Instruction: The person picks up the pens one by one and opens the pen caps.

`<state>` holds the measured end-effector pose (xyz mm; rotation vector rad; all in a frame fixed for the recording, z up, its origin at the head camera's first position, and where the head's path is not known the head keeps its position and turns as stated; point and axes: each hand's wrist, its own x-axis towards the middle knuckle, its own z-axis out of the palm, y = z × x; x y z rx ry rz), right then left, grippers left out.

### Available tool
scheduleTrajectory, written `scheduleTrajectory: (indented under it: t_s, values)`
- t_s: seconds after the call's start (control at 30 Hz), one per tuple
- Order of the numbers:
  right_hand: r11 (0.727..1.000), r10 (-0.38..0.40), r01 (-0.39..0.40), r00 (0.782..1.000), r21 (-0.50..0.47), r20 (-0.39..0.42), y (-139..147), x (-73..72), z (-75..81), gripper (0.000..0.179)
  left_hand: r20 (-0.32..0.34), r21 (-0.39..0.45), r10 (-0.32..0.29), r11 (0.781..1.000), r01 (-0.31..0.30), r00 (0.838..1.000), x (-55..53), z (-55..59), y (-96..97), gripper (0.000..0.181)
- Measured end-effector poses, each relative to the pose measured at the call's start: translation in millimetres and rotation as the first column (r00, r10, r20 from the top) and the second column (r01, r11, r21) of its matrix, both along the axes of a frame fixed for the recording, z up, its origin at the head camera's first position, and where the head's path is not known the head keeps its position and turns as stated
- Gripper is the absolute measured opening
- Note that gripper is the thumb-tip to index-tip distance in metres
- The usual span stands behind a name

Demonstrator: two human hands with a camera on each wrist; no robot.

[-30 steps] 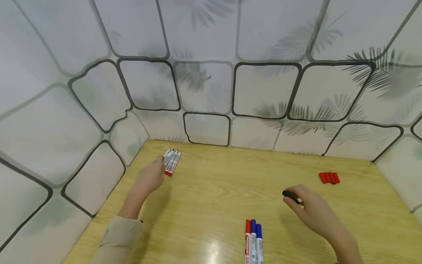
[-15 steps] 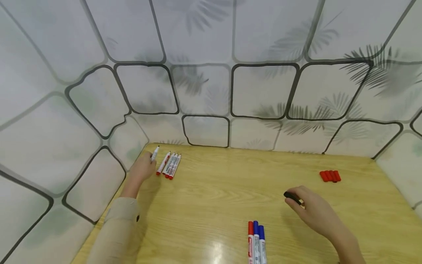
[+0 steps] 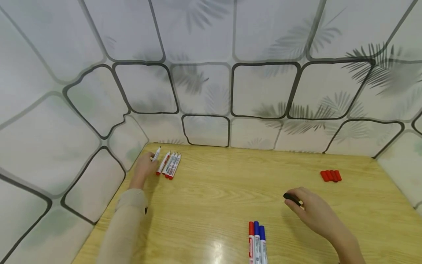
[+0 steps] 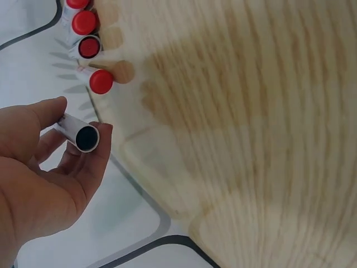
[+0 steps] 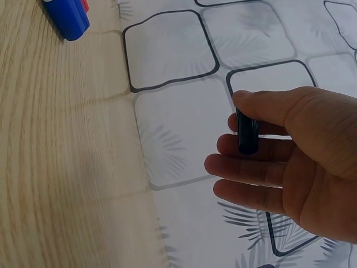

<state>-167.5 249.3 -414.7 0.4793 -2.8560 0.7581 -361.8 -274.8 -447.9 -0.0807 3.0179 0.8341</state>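
In the head view my left hand (image 3: 145,167) is at the far left of the table, beside a row of white uncapped markers (image 3: 169,165). Between thumb and fingers it pinches a white marker (image 3: 156,153), dark tip pointing up and away. Seen from the left wrist, that marker (image 4: 72,129) shows a dark rear end, while red ends (image 4: 101,81) mark most of those in the row. My right hand (image 3: 316,212) hovers over the table's right half, pinching a black marker cap (image 5: 248,131) between thumb and fingers; its other fingers are spread below in the right wrist view.
Several red caps (image 3: 330,176) lie side by side at the back right, a small black piece at their near edge. Toward the front middle, capped markers, one red (image 3: 251,238) and two blue (image 3: 257,238), lie together. A patterned wall (image 3: 204,88) borders the table's back and sides.
The left hand has moved left, away from the marker row, with the white marker in its fingers; the whole row now shows. The right hand has stayed almost still with the cap.
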Motion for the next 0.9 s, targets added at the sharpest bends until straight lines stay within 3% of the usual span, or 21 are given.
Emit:
scheduleTrajectory:
  t_s: [0.33, 0.57, 0.9]
  values:
    - [1.0, -0.011, 0.011, 1.0, 0.02, 0.0, 0, -0.8, 0.3, 0.012, 0.073, -0.023, 0.06, 0.998, -0.059, 0.996, -10.1, -12.4, 5.6, 0.038]
    - [1.0, -0.019, 0.018, 1.0, 0.026, 0.001, 1, -1.8, -1.0, 0.014, 0.071, -0.029, 0.103, 0.994, -0.101, 0.992, -11.6, -13.4, 14.5, 0.035]
    - [0.999, -0.029, 0.029, 0.999, 0.025, 0.019, 2, -2.2, -3.2, 0.015, 0.067, 0.0, 0.058, 0.998, -0.058, 0.996, -12.8, -11.7, 18.5, 0.033]
